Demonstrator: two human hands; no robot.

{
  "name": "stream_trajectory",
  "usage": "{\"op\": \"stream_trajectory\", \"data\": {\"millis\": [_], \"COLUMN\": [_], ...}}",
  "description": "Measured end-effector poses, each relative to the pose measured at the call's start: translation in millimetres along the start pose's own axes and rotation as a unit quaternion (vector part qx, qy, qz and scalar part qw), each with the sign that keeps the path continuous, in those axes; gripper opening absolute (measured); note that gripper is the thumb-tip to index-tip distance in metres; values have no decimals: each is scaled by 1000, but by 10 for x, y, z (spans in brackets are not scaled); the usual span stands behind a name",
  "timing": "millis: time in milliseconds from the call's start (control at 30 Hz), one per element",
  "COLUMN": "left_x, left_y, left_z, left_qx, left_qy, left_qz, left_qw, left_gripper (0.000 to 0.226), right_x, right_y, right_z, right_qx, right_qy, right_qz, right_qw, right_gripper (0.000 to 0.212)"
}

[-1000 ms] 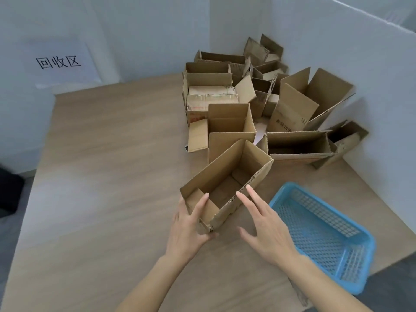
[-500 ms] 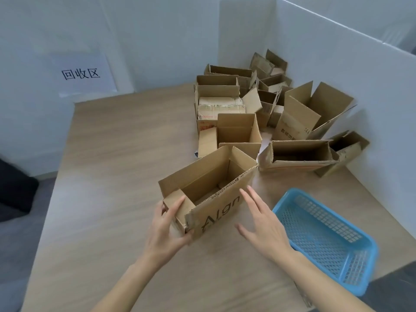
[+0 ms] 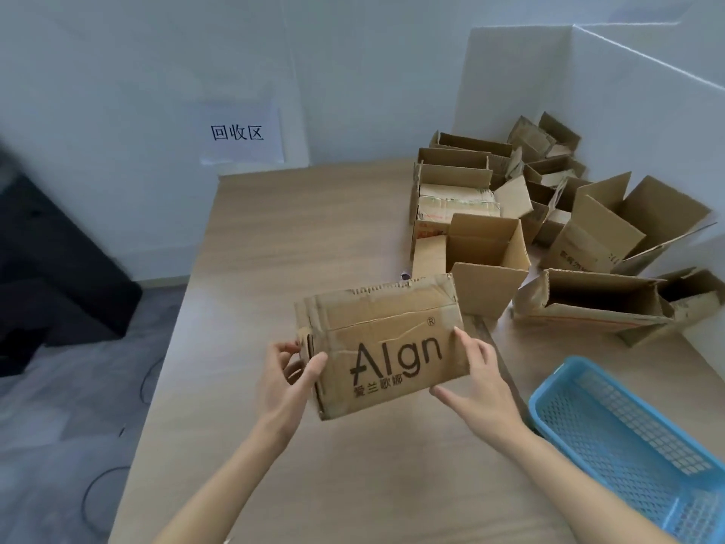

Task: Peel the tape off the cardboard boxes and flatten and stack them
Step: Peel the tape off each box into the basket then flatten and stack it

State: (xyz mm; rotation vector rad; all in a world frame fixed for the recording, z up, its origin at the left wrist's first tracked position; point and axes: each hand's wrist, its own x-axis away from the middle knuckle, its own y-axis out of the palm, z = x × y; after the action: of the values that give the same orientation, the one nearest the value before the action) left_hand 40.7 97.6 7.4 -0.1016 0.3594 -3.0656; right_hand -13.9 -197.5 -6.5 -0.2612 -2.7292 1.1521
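A person holds an "Algn"-printed cardboard box (image 3: 382, 347) above the wooden tabletop (image 3: 274, 237), printed side facing the camera — the left hand (image 3: 288, 380) clamped on its left end, thumb in front, the right hand (image 3: 476, 386) gripping its lower right corner. Behind it, open cardboard boxes (image 3: 521, 225) crowd the far right corner; a blue plastic basket (image 3: 623, 437) sits near the right hand.

I am seeing the Algn box (image 3: 382, 347) sitting lifted off the bench (image 3: 274, 249), printed side tilting toward me, creased and torn along its top edge. Behind it, the other boxes (image 3: 521, 214) are crowding the far right corner, flaps standing open.
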Motion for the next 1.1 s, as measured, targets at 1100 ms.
{"op": "stream_trajectory", "data": {"millis": [1100], "left_x": [-29], "left_y": [390], "left_z": [-518], "left_qx": [-415], "left_qy": [-28], "left_qz": [-29], "left_qw": [909], "left_gripper": [101], "right_x": [105], "right_y": [325], "right_z": [362], "right_qx": [-162], "right_qy": [95], "right_qz": [-44], "right_qw": [981], "right_gripper": [94]}}
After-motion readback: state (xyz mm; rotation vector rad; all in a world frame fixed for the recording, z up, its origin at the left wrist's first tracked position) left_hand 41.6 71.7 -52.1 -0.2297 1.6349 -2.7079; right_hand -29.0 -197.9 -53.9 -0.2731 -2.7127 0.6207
